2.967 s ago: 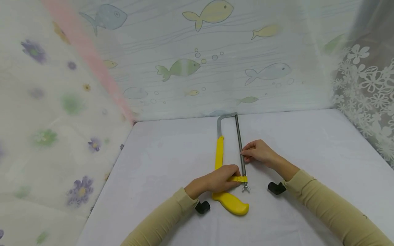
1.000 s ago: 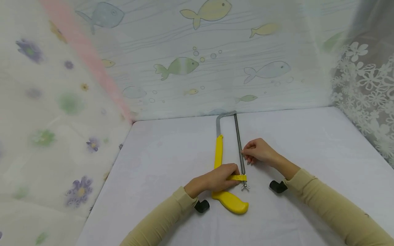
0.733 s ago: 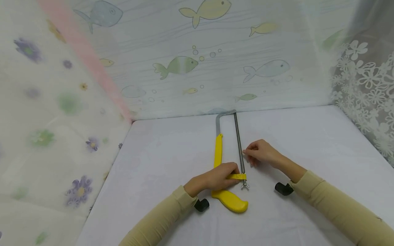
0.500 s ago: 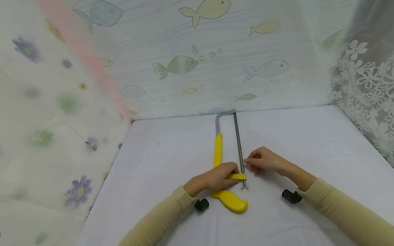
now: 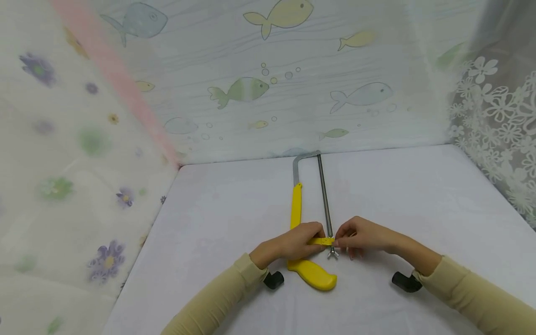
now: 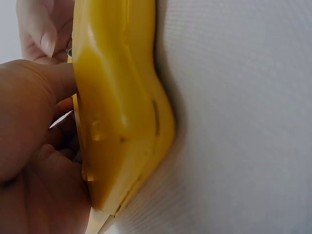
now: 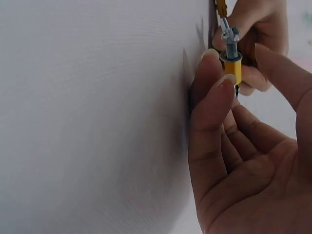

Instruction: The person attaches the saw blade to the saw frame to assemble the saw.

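Note:
A hacksaw with a yellow handle [image 5: 316, 277] lies on the white cloth, its grey frame end [image 5: 297, 170] pointing away and its long grey blade [image 5: 324, 195] on the right side. My left hand [image 5: 299, 241] grips it above the handle, by the yellow cross-piece [image 5: 321, 241]; the left wrist view shows this hand [image 6: 29, 131] close against the yellow body [image 6: 117, 97]. My right hand [image 5: 364, 235] is at the right end of that cross-piece, just above the wing nut [image 5: 332, 254]. In the right wrist view its thumb and fingertips stand apart on either side of the threaded end [image 7: 231, 48].
Black wrist-camera mounts [image 5: 274, 280] show under both sleeves. A white cloth [image 5: 226, 200] covers the table. Behind stands a curtain printed with fish [image 5: 249, 90], with a flowered curtain [image 5: 109, 260] at left and a lace one [image 5: 511, 125] at right.
My right hand has come away from the middle of the blade and moved down toward me, to the cross-piece by the wing nut. My left hand keeps its grip; the hacksaw stays in place.

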Tool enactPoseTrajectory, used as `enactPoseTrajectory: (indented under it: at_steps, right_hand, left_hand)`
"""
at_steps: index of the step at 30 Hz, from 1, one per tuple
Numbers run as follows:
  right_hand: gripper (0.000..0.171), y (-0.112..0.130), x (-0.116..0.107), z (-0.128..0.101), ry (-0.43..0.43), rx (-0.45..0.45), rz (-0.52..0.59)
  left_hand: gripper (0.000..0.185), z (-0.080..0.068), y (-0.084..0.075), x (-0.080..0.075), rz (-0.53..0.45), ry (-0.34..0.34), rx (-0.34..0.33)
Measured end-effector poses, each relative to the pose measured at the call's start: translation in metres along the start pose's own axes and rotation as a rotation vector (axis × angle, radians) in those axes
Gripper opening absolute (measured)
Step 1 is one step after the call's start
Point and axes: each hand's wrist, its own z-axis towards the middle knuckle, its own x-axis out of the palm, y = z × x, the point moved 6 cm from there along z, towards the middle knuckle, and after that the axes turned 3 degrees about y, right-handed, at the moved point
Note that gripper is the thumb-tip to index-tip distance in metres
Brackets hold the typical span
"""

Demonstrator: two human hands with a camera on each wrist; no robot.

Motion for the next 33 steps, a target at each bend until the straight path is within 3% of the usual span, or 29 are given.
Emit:
enactPoseTrajectory:
  at_steps: [6, 15, 24, 33]
  right_hand:
    - [0.017, 0.001, 0.010, -0.003, 0.058, -0.025, 0.027]
    - [0.010, 0.002, 0.015, -0.004, 0.058, -0.052, -0.011]
    - [0.013, 0.008, 0.020, -0.005, 0.094, -0.095, -0.032]
    - [0.021, 0.009, 0.027, -0.003, 0.134, -0.067, -0.016]
  left_hand:
    - [0.012, 0.000, 0.002, 0.000, -0.003, -0.002, 0.000]
    - [0.013, 0.001, 0.002, 0.001, 0.001, -0.006, 0.001]
    - [0.012, 0.000, 0.000, -0.001, 0.004, -0.010, 0.006]
    - [0.013, 0.000, 0.000, 0.000, 0.014, -0.011, 0.013]
